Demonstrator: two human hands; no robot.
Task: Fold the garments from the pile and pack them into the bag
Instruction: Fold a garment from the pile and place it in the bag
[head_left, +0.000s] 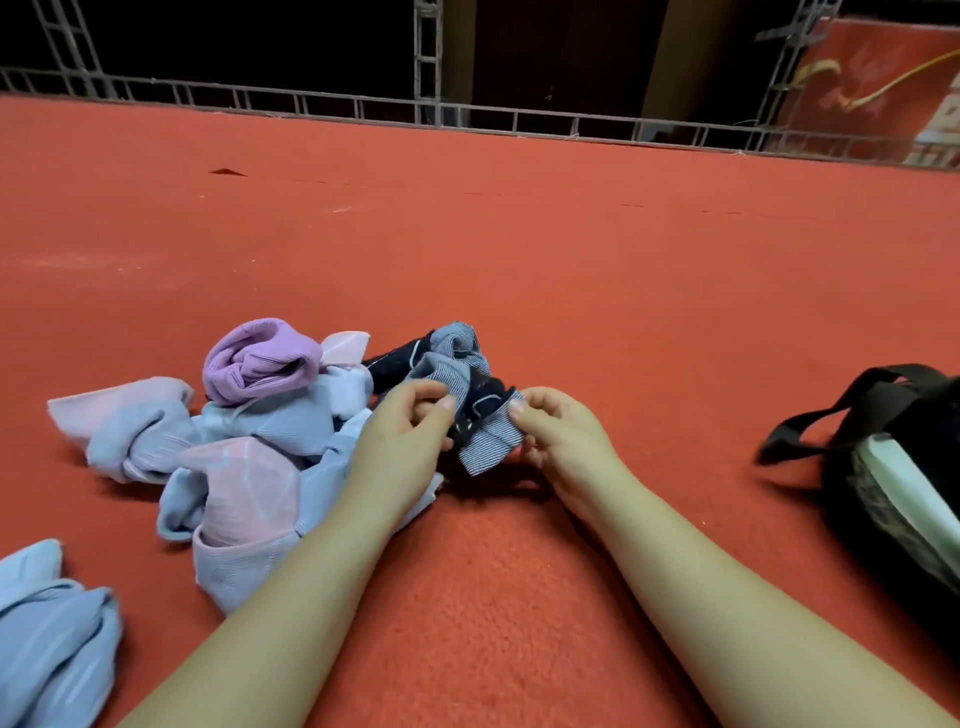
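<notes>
A small dark navy and grey-striped garment (457, 364) is bunched up in the middle of the red carpet. My left hand (402, 441) pinches its left edge and my right hand (558, 434) pinches its striped right corner. To the left lies the pile (260, 441) of crumpled garments in pale blue, pink and purple; a purple one (260, 358) sits on top. The black bag (893, 478) lies open at the right edge, showing a white lining, with its strap toward me.
A separate pale blue garment (52, 629) lies at the bottom left corner. Red carpet (519, 234) stretches far ahead to a metal truss frame (467, 117). A red banner (883, 88) stands at the back right.
</notes>
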